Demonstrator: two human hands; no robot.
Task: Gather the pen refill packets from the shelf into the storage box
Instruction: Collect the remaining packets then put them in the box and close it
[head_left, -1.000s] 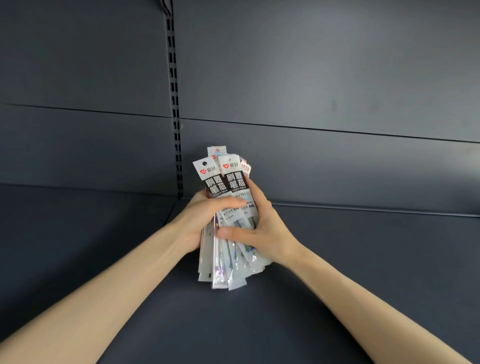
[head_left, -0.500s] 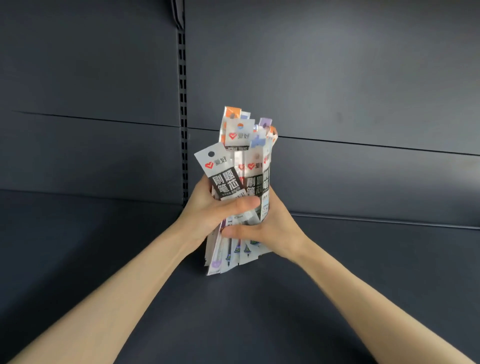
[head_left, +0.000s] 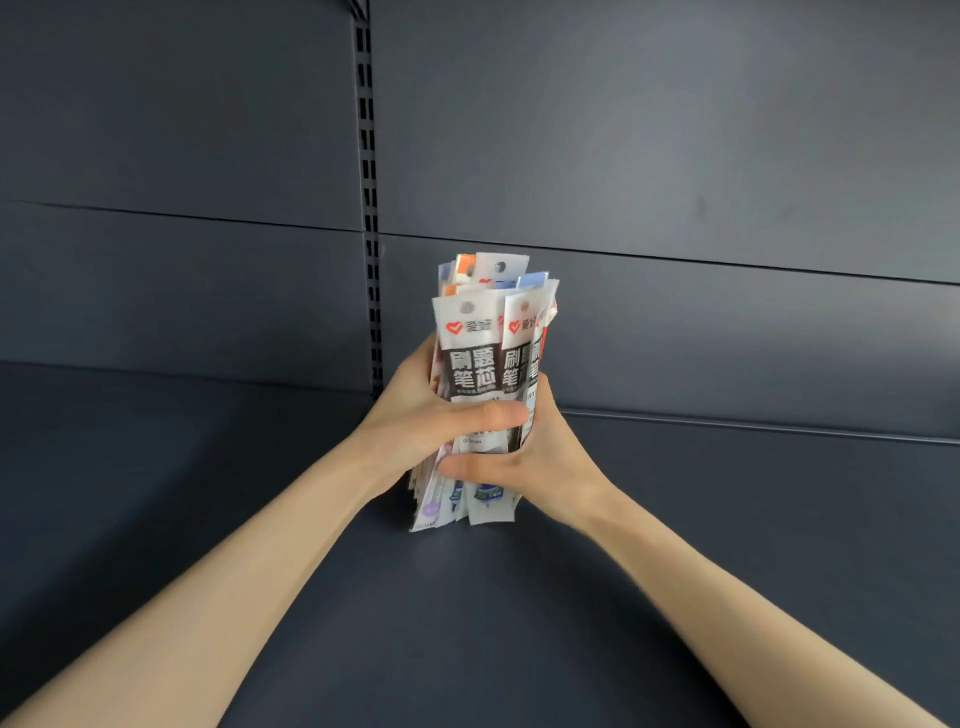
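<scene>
Near the centre of the frame, a thick bundle of pen refill packets (head_left: 488, 364) stands upright, clasped between both hands. The left hand (head_left: 421, 415) wraps around the bundle from the left side, its thumb lying across the front of the packets about halfway up. The right hand (head_left: 540, 457) grips from the right and a little lower, its thumb pressed across the front just beneath the left thumb. The fingers of both hands are closed tightly around the bundle; those at the back are hidden by the packets.

The front packets are white at the top with a red heart logo, and carry a black band with large white characters. Behind them, the tops of other packets show orange, blue and purple patches, and they stand at uneven heights. The clear lower ends fan out slightly below the hands, with a purple mark on the leftmost. These lower ends reach down to the dark shelf (head_left: 208, 493), though I cannot tell whether they touch it or sit just above.

Both bare forearms stretch in from the lower corners of the frame. Behind the bundle rises a dark back panel (head_left: 675, 156), and a slotted upright rail (head_left: 367, 182) runs down from the top edge just left of the packets.
</scene>
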